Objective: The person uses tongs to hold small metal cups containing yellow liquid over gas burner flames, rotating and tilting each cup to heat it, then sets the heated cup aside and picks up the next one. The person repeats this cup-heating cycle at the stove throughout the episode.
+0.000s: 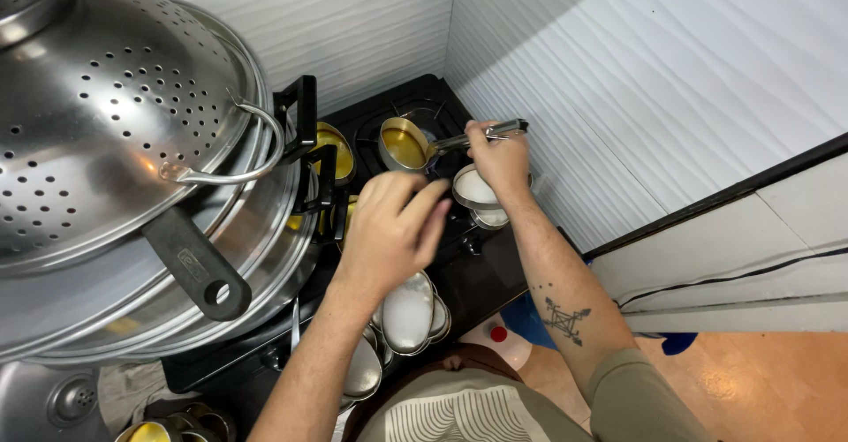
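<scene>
Head view: right hand (500, 161) fisted round metal tongs (481, 135) gripping small pan (404, 143) of yellow liquid; left hand (389, 230) hovers over stove (477, 274), fingers loosely curled, holding nothing.

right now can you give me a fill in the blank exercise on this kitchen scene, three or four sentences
1. The right hand grips the long metal ____ of the small pan.
2. The liquid in that small pan is ____ in colour.
3. The big steel colander at upper left is full of small round ____.
4. The left hand hovers over a black ____.

Missing words: handle; yellow; holes; stove
</scene>
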Tool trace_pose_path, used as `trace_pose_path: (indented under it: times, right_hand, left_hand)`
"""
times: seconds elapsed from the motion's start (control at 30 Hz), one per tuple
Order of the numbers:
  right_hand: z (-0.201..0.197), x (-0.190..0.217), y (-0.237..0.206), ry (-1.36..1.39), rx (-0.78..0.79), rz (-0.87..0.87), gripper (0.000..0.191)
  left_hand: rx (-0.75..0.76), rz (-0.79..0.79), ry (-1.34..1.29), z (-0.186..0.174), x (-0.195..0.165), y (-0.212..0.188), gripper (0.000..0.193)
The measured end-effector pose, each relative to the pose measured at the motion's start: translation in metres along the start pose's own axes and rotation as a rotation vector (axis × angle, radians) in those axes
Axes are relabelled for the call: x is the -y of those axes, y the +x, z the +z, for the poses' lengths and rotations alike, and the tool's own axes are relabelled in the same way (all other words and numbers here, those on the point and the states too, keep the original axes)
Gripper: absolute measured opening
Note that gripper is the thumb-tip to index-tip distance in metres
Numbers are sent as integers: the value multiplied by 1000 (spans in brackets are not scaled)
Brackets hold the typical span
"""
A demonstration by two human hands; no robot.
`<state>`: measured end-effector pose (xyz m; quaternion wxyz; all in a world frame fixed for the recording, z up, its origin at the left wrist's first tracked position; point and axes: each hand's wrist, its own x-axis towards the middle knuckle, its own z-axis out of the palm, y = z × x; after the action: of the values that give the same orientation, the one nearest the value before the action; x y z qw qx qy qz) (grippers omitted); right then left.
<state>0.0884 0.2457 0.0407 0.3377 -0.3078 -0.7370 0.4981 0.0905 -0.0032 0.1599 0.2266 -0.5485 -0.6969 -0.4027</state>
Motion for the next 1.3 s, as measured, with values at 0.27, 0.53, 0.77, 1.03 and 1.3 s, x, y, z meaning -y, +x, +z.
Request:
trace_pose_path:
  times: [0.27, 0.53, 0.77, 1.03, 1.3]
  right_hand:
    - [7, -26, -9, 96, 1, 221, 25]
    - [5, -16, -29, 14, 16, 142, 29]
    - [-9, -19, -27, 59, -13, 230, 31]
    - [2, -23, -26, 68, -3, 246, 28]
    - [-3, -41, -24, 293, -88, 244, 27]
  left_hand:
    - [349, -459, 211, 8, 88, -71, 46]
    - [291, -592, -42, 29, 112, -78, 45]
    - [315, -621, 46, 32, 103, -74, 43]
    - [275, -578, 13, 44, 121, -78, 41]
    - [324, -746, -28, 51, 125, -77, 35]
